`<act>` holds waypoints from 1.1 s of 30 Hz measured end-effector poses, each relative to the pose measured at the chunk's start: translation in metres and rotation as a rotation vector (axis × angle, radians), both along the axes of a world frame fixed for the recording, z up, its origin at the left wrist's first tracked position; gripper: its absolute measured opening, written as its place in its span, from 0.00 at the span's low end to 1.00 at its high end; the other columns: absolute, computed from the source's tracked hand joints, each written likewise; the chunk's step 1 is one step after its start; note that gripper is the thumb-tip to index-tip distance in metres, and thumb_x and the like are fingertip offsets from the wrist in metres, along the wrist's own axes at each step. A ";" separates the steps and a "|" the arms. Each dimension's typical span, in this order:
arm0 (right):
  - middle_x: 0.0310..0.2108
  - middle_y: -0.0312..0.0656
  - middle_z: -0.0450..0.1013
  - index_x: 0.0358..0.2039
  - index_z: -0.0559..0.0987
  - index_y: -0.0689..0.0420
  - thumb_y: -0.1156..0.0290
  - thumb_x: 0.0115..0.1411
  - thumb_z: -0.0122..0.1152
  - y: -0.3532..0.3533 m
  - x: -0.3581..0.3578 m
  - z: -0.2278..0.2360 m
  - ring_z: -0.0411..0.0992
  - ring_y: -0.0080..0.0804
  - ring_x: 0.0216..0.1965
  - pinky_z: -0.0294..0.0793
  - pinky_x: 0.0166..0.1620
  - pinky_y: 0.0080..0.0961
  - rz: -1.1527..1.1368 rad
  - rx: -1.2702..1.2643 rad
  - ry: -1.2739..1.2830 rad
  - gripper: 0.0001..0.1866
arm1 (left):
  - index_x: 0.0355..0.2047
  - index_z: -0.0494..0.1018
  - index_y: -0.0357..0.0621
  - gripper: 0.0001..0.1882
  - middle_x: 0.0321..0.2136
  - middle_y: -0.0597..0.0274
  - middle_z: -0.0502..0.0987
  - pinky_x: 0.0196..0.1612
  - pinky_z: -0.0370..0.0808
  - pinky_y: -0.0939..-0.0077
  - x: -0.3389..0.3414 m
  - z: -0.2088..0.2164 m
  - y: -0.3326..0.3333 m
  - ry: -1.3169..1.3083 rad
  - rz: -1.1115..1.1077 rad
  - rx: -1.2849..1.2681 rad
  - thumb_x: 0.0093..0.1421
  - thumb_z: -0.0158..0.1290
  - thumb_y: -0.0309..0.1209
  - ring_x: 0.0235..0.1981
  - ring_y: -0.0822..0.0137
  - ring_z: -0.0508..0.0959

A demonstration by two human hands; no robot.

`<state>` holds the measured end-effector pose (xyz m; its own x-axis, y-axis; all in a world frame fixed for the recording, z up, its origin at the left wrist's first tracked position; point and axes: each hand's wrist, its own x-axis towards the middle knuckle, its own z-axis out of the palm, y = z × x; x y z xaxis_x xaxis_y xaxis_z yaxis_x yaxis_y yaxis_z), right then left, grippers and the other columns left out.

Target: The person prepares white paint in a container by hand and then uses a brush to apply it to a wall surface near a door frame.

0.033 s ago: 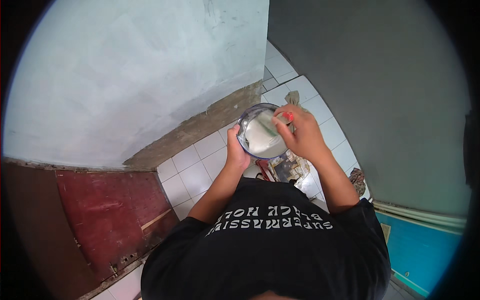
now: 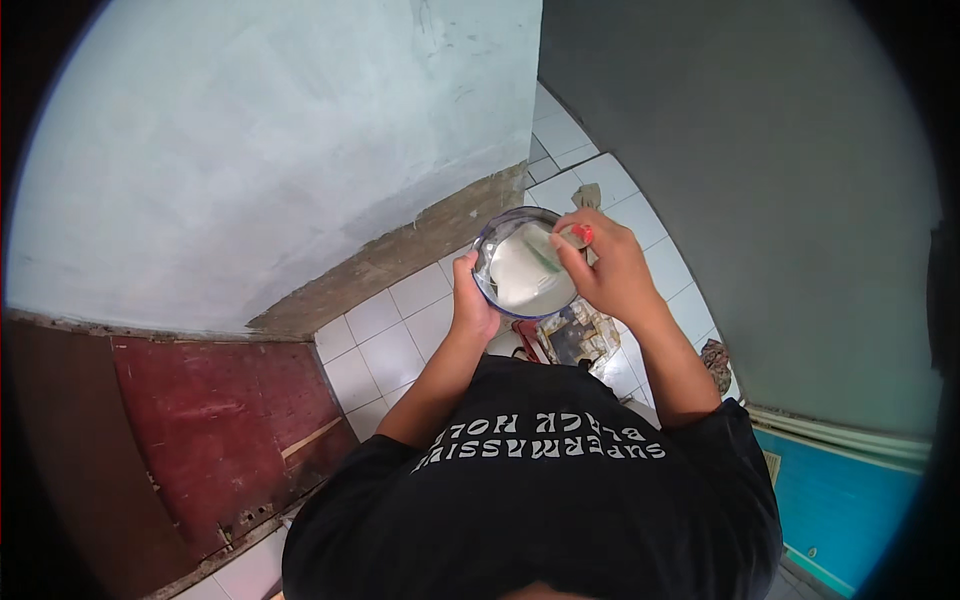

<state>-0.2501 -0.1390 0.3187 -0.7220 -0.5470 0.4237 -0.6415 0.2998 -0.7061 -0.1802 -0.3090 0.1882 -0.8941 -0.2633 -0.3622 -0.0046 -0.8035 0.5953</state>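
Note:
My left hand (image 2: 470,300) grips the left rim of a round bowl (image 2: 497,232) held at chest height. White paste (image 2: 520,280) fills the bowl. My right hand (image 2: 610,270) is closed on a small tool with a red handle (image 2: 583,234), and the tool's blade (image 2: 543,256) dips into the paste. Both forearms come up from my black shirt. The underside of the bowl is hidden.
A pale plastered wall (image 2: 250,150) with a bare brown strip (image 2: 400,260) at its base stands ahead. A grey wall (image 2: 750,150) is to the right, a dark red panel (image 2: 210,420) at lower left. White floor tiles (image 2: 385,340) carry clutter (image 2: 575,335) under the bowl.

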 end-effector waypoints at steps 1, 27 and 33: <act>0.32 0.48 0.77 0.34 0.78 0.63 0.74 0.59 0.63 0.004 -0.002 -0.002 0.76 0.49 0.32 0.75 0.37 0.34 0.014 -0.004 0.002 0.06 | 0.55 0.72 0.40 0.30 0.52 0.54 0.79 0.61 0.69 0.62 0.001 0.002 -0.001 0.002 0.014 -0.004 0.66 0.40 0.51 0.55 0.59 0.77; 0.32 0.51 0.77 0.34 0.79 0.64 0.71 0.61 0.62 -0.153 -0.001 0.000 0.77 0.48 0.30 0.76 0.34 0.35 0.413 -0.077 -0.021 0.08 | 0.51 0.73 0.41 0.27 0.48 0.56 0.80 0.58 0.70 0.65 0.062 0.022 -0.116 0.013 0.312 -0.047 0.66 0.41 0.50 0.51 0.60 0.78; 0.33 0.51 0.77 0.35 0.79 0.64 0.71 0.62 0.62 -0.182 0.025 0.010 0.77 0.49 0.29 0.76 0.33 0.34 0.534 0.012 -0.024 0.08 | 0.52 0.73 0.42 0.27 0.48 0.58 0.80 0.58 0.70 0.65 0.068 0.020 -0.160 0.028 0.316 -0.012 0.66 0.42 0.51 0.51 0.61 0.78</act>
<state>-0.2253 -0.3210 0.3291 -0.3511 -0.8459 0.4014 -0.6906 -0.0556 -0.7211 -0.1125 -0.4690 0.2077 -0.7768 -0.5337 -0.3342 0.2605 -0.7555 0.6011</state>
